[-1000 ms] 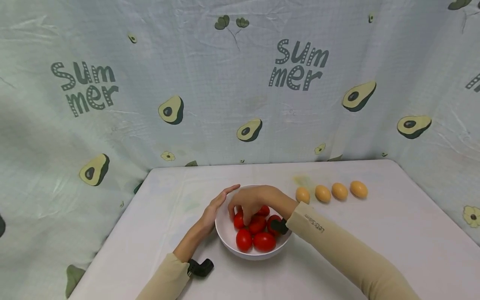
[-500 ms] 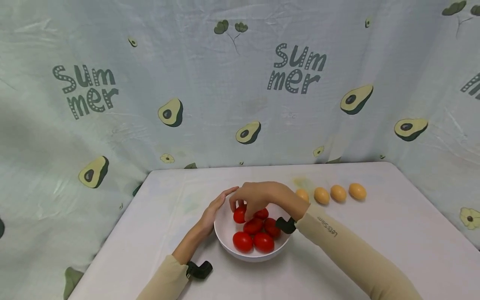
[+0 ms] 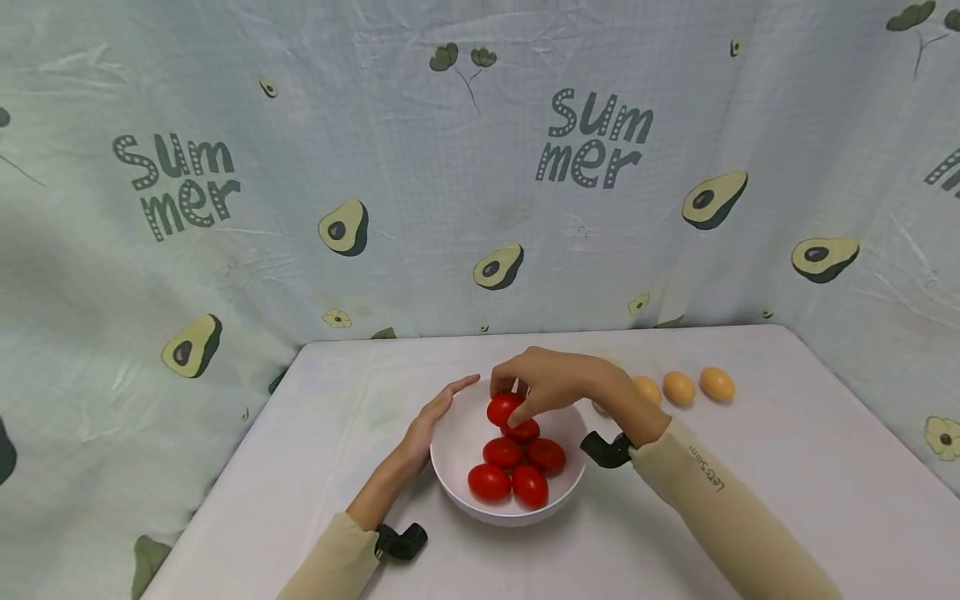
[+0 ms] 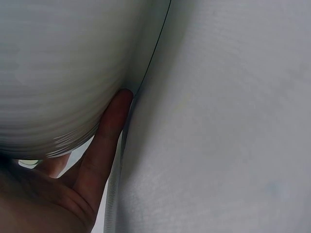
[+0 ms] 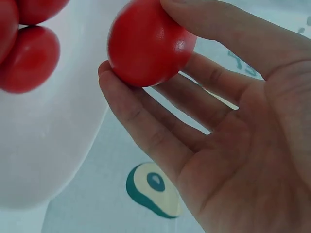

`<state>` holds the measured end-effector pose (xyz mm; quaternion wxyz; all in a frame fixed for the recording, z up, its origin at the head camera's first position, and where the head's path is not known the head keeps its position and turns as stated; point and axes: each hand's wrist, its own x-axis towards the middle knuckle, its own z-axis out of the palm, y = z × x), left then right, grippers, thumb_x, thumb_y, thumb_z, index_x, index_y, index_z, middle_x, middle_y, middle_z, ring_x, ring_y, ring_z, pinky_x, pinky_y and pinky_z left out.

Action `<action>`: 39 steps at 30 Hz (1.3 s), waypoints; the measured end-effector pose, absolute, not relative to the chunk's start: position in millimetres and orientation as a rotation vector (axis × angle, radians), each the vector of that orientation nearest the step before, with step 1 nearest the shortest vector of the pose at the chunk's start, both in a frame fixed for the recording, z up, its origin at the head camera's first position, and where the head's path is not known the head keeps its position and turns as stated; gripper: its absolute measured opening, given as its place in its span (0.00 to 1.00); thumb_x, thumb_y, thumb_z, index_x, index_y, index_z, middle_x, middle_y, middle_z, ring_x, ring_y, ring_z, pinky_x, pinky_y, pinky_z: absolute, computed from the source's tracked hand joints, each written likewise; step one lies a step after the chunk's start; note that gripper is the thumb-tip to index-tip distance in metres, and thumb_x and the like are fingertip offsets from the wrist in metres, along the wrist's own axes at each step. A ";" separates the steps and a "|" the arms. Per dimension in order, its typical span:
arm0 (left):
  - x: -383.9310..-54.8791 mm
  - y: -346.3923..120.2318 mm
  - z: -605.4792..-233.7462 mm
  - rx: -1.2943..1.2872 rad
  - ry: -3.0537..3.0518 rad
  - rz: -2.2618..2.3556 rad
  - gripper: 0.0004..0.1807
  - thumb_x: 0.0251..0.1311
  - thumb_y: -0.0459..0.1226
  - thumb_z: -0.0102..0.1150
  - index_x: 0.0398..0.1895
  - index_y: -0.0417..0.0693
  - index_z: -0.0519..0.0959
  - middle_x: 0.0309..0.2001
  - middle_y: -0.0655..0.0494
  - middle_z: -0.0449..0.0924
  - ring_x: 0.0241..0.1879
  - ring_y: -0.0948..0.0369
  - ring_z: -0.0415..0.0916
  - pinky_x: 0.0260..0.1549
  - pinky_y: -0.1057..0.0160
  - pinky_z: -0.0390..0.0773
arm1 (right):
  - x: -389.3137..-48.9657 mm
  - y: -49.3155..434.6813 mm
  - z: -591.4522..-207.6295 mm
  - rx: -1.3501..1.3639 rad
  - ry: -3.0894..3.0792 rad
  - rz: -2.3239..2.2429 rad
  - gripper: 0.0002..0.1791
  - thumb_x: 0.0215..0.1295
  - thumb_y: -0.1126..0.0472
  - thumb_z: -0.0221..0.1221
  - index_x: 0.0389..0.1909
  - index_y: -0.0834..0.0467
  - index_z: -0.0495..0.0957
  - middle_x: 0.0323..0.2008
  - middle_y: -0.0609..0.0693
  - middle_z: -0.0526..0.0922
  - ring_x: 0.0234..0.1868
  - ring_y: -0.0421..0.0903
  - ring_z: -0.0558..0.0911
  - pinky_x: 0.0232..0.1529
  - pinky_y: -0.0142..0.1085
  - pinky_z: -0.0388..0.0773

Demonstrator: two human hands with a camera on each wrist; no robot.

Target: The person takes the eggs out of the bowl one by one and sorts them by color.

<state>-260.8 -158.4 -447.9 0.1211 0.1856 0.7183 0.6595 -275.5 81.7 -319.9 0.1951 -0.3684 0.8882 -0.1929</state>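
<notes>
The right hand [image 3: 555, 383] pinches a red egg-shaped piece [image 3: 503, 409] over the white bowl [image 3: 459, 442]; the left hand [image 3: 427, 425], fingers extended, rests against the bowl's side; five more red pieces [image 3: 530, 486] lie inside; orange egg-shaped pieces [image 3: 678, 388] line the table [image 3: 360, 408] beyond.

Head view: near edge of the worktop [image 3: 600, 546] cut off; toward its far edge, my right wrist [image 3: 637, 410] partly hides a yellow oval [image 3: 648, 388]. Right wrist view: red oval [image 5: 146, 48] in my right grip [image 5: 228, 145] cropped at top.
</notes>
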 end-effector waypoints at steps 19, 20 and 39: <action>-259.7 -159.4 -447.4 0.535 2.116 1.905 0.31 0.83 0.51 0.22 0.81 0.54 0.59 0.82 0.51 0.55 0.79 0.47 0.57 0.63 0.77 0.71 | -268.8 133.7 -326.7 -1.166 2.532 -0.723 0.22 0.70 0.63 0.63 0.63 0.44 0.80 0.53 0.42 0.84 0.53 0.43 0.81 0.54 0.37 0.85; -259.7 -159.4 -447.4 0.533 2.117 1.905 0.31 0.83 0.51 0.22 0.81 0.54 0.59 0.82 0.51 0.55 0.79 0.47 0.57 0.63 0.77 0.71 | -268.3 136.2 -327.5 -1.156 2.535 -0.731 0.23 0.69 0.65 0.63 0.63 0.44 0.79 0.54 0.43 0.84 0.53 0.44 0.80 0.53 0.37 0.86; -258.9 -157.8 -450.4 0.528 2.159 1.891 0.30 0.83 0.51 0.23 0.81 0.56 0.60 0.82 0.52 0.57 0.79 0.49 0.58 0.72 0.64 0.69 | -253.2 194.6 -339.3 -0.989 2.692 -0.913 0.28 0.64 0.67 0.66 0.63 0.44 0.78 0.57 0.46 0.82 0.55 0.49 0.81 0.50 0.36 0.87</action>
